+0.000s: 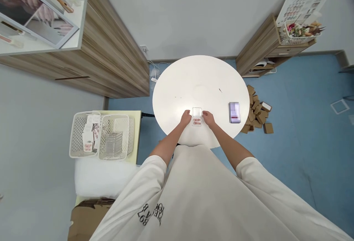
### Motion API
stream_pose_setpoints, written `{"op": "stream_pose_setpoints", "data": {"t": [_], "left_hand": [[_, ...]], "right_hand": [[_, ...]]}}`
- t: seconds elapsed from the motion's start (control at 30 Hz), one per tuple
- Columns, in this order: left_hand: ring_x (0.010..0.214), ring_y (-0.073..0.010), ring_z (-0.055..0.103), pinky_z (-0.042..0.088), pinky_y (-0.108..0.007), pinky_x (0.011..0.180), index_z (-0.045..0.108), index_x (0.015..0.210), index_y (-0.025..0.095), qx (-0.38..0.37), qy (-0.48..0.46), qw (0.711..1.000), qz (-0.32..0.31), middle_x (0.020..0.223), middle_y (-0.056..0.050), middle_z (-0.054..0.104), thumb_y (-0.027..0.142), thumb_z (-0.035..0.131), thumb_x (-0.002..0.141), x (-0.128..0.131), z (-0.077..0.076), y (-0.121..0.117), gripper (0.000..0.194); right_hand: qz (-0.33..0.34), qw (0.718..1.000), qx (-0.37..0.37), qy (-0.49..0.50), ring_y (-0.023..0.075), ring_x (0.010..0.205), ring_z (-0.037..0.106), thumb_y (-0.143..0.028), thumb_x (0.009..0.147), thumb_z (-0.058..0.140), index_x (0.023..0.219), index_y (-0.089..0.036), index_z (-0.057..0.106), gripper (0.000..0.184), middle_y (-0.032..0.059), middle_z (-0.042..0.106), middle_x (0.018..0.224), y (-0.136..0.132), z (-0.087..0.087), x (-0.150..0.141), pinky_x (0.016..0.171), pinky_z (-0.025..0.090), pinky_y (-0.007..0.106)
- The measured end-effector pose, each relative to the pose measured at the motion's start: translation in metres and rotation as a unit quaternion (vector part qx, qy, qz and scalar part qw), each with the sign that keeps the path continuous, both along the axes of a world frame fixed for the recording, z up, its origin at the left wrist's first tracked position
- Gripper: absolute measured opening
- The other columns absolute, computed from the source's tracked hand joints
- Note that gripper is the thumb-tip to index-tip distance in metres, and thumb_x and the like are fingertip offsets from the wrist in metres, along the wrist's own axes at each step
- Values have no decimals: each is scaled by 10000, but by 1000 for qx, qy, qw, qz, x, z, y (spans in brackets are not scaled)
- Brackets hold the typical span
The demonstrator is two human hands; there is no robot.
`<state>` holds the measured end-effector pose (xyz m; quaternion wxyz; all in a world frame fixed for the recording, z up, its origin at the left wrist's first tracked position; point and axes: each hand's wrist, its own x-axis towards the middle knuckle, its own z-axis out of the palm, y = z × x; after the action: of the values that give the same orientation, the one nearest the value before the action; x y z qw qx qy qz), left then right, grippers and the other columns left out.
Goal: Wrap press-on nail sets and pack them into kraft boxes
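Observation:
A small clear plastic case (196,121) lies opened flat on the round white table, near its front edge. Its lid (197,112) is folded back away from me, and the near half holds rows of small reddish-pink pieces that look like press-on nails. My left hand (186,117) rests just left of the case, fingers curled together, with a narrow gap to it. Close against the lid's right edge is my right hand (208,117), its fingers also curled; whether they touch the lid is too small to tell. Anything inside either hand is hidden.
On the round white table (199,71), a purple box (234,112) lies at the right. Small brown cardboard boxes (258,112) are heaped on the floor beyond. Two white baskets (101,152) with cards and clear cases stand at left. Wooden cabinets (118,49) flank the table.

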<state>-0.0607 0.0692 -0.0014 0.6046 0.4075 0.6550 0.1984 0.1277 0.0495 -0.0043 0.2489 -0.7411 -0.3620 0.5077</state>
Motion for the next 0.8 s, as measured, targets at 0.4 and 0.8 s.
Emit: {"op": "stream_pose_setpoints", "data": {"t": [0.4, 0.8], "left_hand": [[1167, -239, 613, 508, -359, 940, 460, 1389, 208, -38, -70, 997, 24, 1409, -143, 546, 125, 608, 741, 3, -13, 14, 670], [1210, -238, 594, 472, -394, 1029, 633, 1149, 196, 59, -102, 993, 14, 1257, -105, 655, 76, 545, 682, -17, 9, -4, 490]], "right_hand": [[-35, 994, -21, 104, 229, 1167, 608, -359, 811, 619, 1356, -199, 548, 572, 112, 607, 1361, 5, 5, -4, 980, 505, 382], [-32, 990, 18, 137, 242, 1170, 585, -643, 887, 504, 1238, -237, 626, 550, 82, 626, 1314, -8, 39, -13, 1033, 449, 392]]}}
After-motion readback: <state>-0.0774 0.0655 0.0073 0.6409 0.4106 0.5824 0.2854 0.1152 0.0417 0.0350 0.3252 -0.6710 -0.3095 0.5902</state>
